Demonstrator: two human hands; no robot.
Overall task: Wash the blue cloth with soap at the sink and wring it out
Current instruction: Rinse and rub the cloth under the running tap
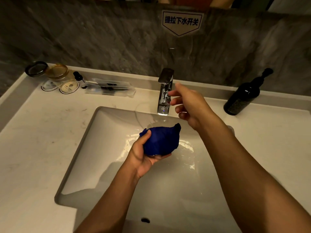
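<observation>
Spreading across the whole view, the pale marble-look tabletop [42, 140] carries a wide rectangular white undermount sink [80, 148], its basin wet and glinting near the middle, which suggests water has run there; behind it rises a grey veined stone backsplash [101, 36] with a shield-shaped sign [181, 22] of printed characters above the tap; the light is dim and warm, a bathroom by the look of it.

The right hand [190, 105] reaches up beside the squared chrome tap [165, 91], fingers spread loose and apart, holding nothing; it hovers just beside the tap body, and I judge it is going to the lever to start or stop the water, though no stream is clearly visible. The left hand [144, 157] is held over the middle of the basin, its grip clamped around the bunched deep-blue cloth [161, 142], thumb on the near-left side and fingers cupped beneath; keeping the cloth low under the spout lets drips fall into the sink and not onto the tabletop.

A dark glass pump bottle [242, 96], likely the soap, stands on the right of the tabletop, well apart from both hands; on the back left sit two round jars, one black-rimmed [36, 68] and one amber [58, 72], with a clear plastic-wrapped packet [111, 89] beside them, out of the way.
</observation>
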